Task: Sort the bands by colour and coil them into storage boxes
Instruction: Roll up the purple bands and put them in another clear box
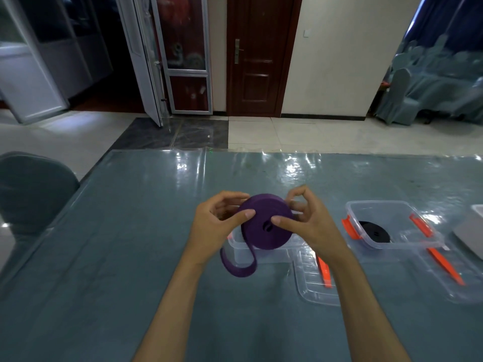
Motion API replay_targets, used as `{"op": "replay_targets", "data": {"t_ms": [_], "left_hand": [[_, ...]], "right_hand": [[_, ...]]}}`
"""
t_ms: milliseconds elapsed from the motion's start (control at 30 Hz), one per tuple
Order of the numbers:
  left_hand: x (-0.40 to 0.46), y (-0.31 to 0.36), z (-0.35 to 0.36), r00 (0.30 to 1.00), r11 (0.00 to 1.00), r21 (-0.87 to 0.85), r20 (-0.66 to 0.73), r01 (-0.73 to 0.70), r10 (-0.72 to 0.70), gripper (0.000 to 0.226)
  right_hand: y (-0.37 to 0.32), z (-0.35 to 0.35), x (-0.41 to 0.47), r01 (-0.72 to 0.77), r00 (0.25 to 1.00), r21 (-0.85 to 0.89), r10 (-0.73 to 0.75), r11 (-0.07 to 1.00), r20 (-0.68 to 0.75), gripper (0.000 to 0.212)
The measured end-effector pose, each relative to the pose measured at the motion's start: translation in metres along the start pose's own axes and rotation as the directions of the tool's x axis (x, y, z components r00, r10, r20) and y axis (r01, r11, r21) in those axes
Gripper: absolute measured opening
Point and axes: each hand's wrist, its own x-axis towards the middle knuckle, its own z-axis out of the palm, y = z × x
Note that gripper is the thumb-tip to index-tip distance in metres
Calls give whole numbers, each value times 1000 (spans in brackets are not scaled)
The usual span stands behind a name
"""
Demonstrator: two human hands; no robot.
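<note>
A purple band [264, 218] is wound into a thick coil and held above the table between both hands. My left hand [213, 223] grips its left side with the thumb on the coil's face. My right hand [305, 223] grips the right side, thumb near the coil's centre hole. A loose purple tail [239, 269] loops down from the coil in front of a clear storage box [261, 253] that sits right under the coil. Another clear box [392, 226] with orange clips stands to the right and holds a coiled black band [375, 231].
Two clear lids with orange clips lie on the teal table: one [313, 280] beside my right forearm, one [449, 273] at the right. A grey-white object [470, 228] is cut off by the right edge. A covered chair [31, 189] stands at the table's left.
</note>
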Motion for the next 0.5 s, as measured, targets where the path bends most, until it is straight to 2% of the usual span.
{"op": "replay_targets", "data": {"t_ms": [67,100,267,400,500], "left_hand": [[-1,-2,2,1000,1000,27,-24,-2,3,24],[-2,-3,2,1000,1000,31,-16,6,-5,22],[-1,1,-11,980,997,52,186,54,-63,43],[-1,5,-5,999,997,73,24,23,-25,28],[-2,0,-5,998,997,42,22,58,-59,21]], "right_hand": [[3,-1,-1,-22,999,-47,24,999,46,62],[4,0,-2,-3,999,-57,5,998,34,62],[5,-2,-4,57,993,-2,-57,998,-108,48],[9,-4,-3,-52,999,-6,52,999,2,53],[10,-5,-4,-29,1000,-50,30,998,8,60]]}}
